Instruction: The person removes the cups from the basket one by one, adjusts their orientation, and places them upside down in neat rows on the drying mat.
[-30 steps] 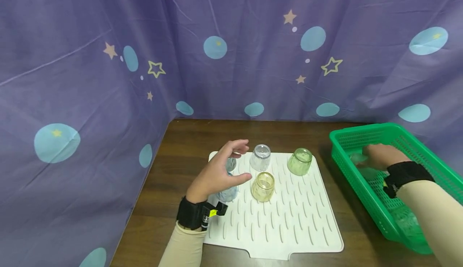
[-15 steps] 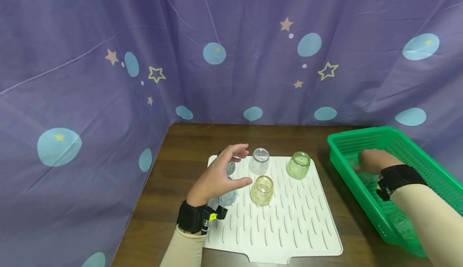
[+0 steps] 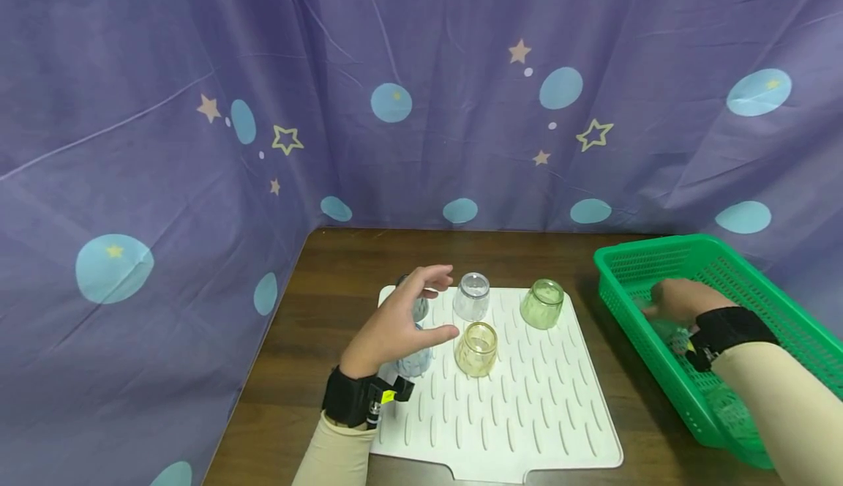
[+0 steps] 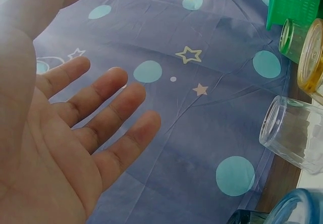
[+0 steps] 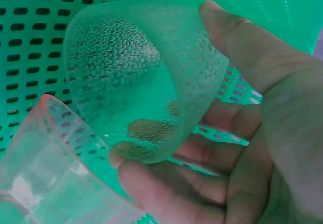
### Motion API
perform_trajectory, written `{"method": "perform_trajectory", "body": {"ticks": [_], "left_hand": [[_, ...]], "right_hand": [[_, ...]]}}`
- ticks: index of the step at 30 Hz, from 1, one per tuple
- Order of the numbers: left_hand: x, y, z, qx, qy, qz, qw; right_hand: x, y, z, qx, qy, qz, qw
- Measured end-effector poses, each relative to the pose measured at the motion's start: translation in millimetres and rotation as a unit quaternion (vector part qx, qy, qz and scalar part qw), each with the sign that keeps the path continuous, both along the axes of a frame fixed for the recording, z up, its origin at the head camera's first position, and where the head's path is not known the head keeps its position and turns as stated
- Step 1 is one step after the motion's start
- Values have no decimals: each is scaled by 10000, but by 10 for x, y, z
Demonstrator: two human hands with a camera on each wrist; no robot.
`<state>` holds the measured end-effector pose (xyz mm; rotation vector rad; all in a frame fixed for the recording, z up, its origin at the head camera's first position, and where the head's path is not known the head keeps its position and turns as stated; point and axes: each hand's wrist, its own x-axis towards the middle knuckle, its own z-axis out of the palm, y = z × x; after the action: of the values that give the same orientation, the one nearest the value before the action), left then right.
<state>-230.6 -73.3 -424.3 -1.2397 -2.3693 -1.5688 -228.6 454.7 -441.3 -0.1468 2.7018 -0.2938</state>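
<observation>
Inside the green basket, my right hand [image 3: 688, 301] grips a clear cup with a scaly texture [image 5: 118, 47], thumb on one side and fingers curled round the other. A clear cup with a pinkish rim [image 5: 35, 168] lies just beside it in the right wrist view. My left hand [image 3: 388, 325] hovers over the left of the white mat [image 3: 520, 413], fingers spread from the thumb, holding nothing. Below it, partly covered, are a blue glass [image 3: 415, 363] and a dark glass [image 3: 420, 309]. Nearby stand upside-down glasses: clear [image 3: 472, 298], yellow [image 3: 476, 350] and green [image 3: 542, 304].
The green basket [image 3: 658, 383] stands right of the mat on the wooden table [image 3: 283, 369]; another clear glass [image 3: 731, 409] lies at its near end. A purple patterned curtain [image 3: 421, 164] hangs behind and to the left.
My right hand has shifted slightly within the basket and closed round the textured cup. The left hand keeps its pose over the mat. The head view has tilted up a little.
</observation>
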Motion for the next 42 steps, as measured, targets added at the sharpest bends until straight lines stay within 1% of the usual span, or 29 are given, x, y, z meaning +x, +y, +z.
{"method": "perform_trajectory", "body": {"ticks": [3, 7, 11, 14, 18, 22, 25, 31, 34, 37, 39, 42], "left_hand": [[15, 19, -3, -7, -44, -66, 10000], [26, 69, -14, -73, -17, -191, 9998], [47, 138, -30, -55, 29, -257, 9997], [89, 191, -62, 40, -14, -331, 9994], [168, 260, -144, 107, -146, -511, 9985], [250, 317, -211, 113, -280, -637, 9975], [298, 347, -235, 105, -377, -671, 9970], [371, 383, -275, 198, -481, -705, 9962], [403, 409, -285, 266, -442, -743, 9959], [429, 441, -275, 268, -415, -653, 9966], [446, 466, -269, 294, -393, -539, 9973], [487, 503, -239, 370, -395, -369, 9979]], "right_hand": [[3, -3, 8, 28, -62, -23, 10000], [21, 3, 13, 127, 100, 124, 9998], [117, 72, 12, -80, 271, 193, 9994], [199, 136, 18, -48, 532, 254, 9982], [296, 154, 51, 35, 844, 169, 9963], [401, 126, 122, -175, 956, -133, 9952], [489, 123, 184, -235, 1206, -414, 9916], [688, 84, 290, -177, 1904, -748, 9787], [791, -23, 339, -236, 2327, -864, 9684], [899, -178, 389, -518, 2786, -876, 9550], [968, -300, 417, -756, 3132, -820, 9431], [1076, -525, 471, -1160, 3451, -684, 9288]]}}
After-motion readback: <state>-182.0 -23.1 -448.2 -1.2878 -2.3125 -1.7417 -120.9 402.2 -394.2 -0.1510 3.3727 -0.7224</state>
